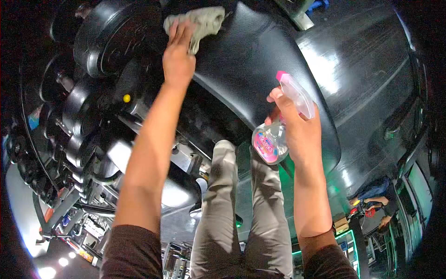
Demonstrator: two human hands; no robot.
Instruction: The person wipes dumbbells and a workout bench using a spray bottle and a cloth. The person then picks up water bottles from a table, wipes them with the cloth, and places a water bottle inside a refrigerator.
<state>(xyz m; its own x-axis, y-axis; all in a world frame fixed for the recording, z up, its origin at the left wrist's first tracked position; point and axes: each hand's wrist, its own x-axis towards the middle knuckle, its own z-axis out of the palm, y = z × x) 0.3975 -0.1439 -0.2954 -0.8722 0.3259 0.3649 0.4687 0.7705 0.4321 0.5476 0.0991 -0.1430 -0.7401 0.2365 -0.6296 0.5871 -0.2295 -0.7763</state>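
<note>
My left hand [179, 60] reaches far forward with its fingers pressed on a crumpled grey-beige cloth [207, 22]. The cloth lies at the left edge of a black padded bench [241, 56]. In my right hand [302, 132] is a clear spray bottle [272, 143] with a pink label and a white trigger head with a pink nozzle. The bottle is held over the near part of the bench pad, its nozzle pointing up and to the left. My right fingers wrap round the bottle's neck near the trigger.
Large black dumbbells [102, 39] stand on a rack along the left. A yellow knob [127, 98] shows beside the bench. Dark, shiny flooring [367, 83] lies to the right. Another person [374, 202] is at the lower right. My legs are close to the bench's near side.
</note>
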